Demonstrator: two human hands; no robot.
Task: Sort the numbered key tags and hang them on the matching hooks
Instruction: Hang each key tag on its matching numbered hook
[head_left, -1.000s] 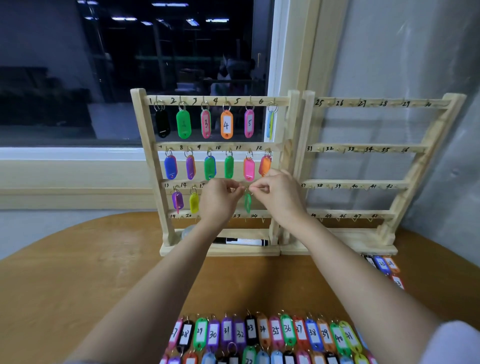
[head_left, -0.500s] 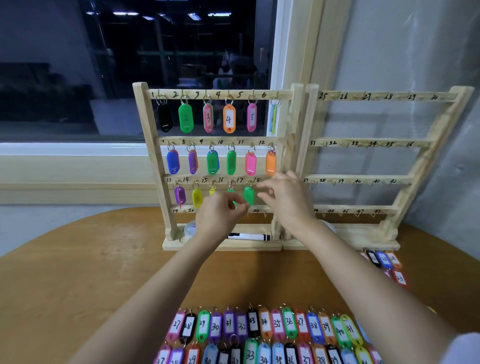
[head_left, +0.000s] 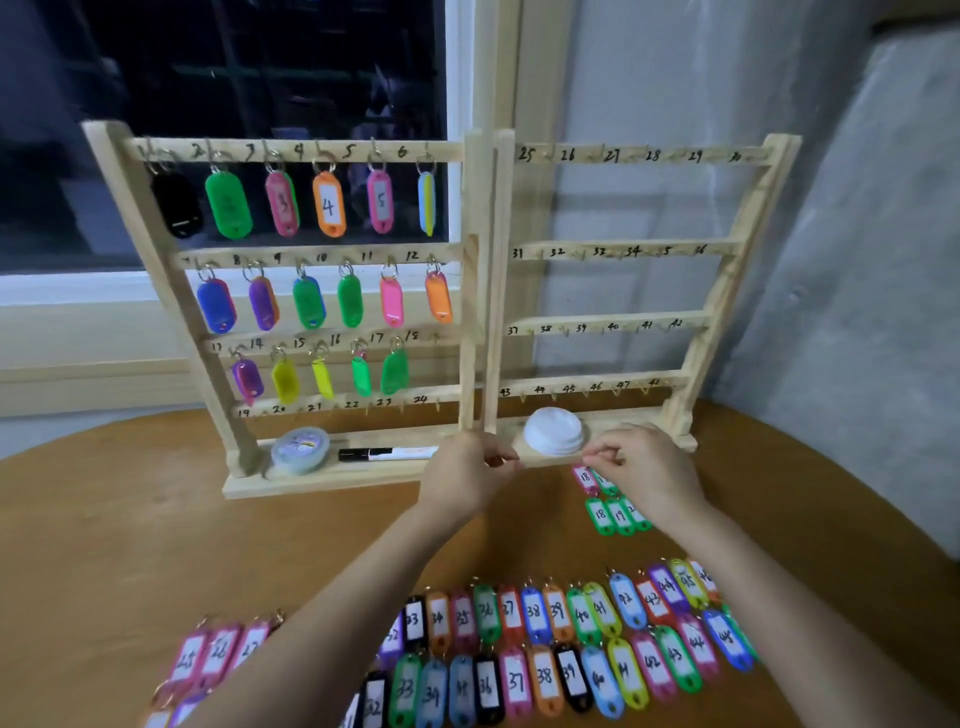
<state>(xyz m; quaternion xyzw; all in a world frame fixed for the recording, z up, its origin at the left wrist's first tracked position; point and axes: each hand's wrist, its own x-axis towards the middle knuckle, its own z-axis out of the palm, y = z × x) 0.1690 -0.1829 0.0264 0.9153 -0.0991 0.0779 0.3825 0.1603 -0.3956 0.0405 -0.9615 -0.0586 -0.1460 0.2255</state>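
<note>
Two wooden hook racks stand side by side on the round table. The left rack (head_left: 470, 291) carries coloured tags on its top three rows, the last a green tag (head_left: 395, 371) under 17. Nothing hangs on the right rack (head_left: 618, 249), numbered 25 upward. My right hand (head_left: 647, 475) hovers low in front of the right rack's base, its fingertips pinching at the ring of a pink tag 18 (head_left: 586, 479). Green tags 18 and 19 (head_left: 612, 515) lie just below it. My left hand (head_left: 467, 478) is beside it with fingers curled, and nothing shows in them.
Rows of numbered tags (head_left: 545, 654) lie along the table's near edge, under my forearms. A round tin (head_left: 300, 449) and a black marker (head_left: 387, 453) rest on the left rack's base. White round pads (head_left: 553, 428) are stacked on the right rack's base. A wall stands close on the right.
Both hands left the third row of the left rack and dropped down and right to the table before the racks. The green tag stays hanging under 17.
</note>
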